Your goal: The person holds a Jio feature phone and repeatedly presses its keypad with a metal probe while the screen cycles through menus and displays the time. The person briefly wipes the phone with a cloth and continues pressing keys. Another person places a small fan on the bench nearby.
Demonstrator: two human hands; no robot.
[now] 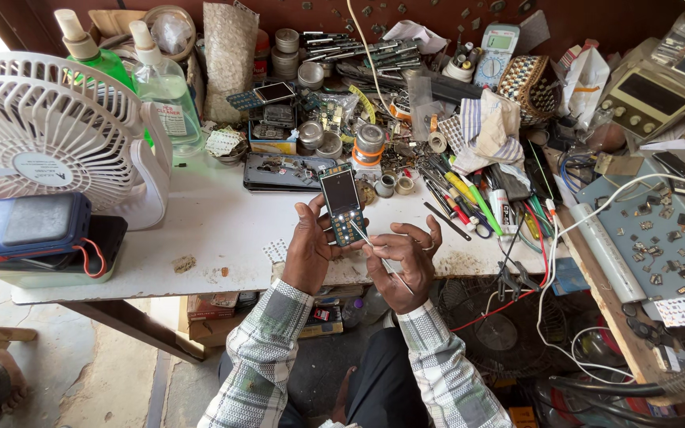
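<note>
the small opened bar-shaped phone with dark screen and bare green keypad board (pixel 342 204) is held upright above the near edge of the white worktable (pixel 223 230), gripped in the left hand (pixel 311 250). the right hand (pixel 406 261) pinches thin metal tweezers (pixel 361 234), tip on the board. a steady, light touch seems best; loose tools (pixel 469 198) lie right.

The left hand (pixel 308 250) grips an opened mobile phone (pixel 342 203) above the white workbench (pixel 223 230). The right hand (pixel 406 261) holds tweezers (pixel 370 242) against its keypad board. A white fan (pixel 49 127) stands far left.
</note>
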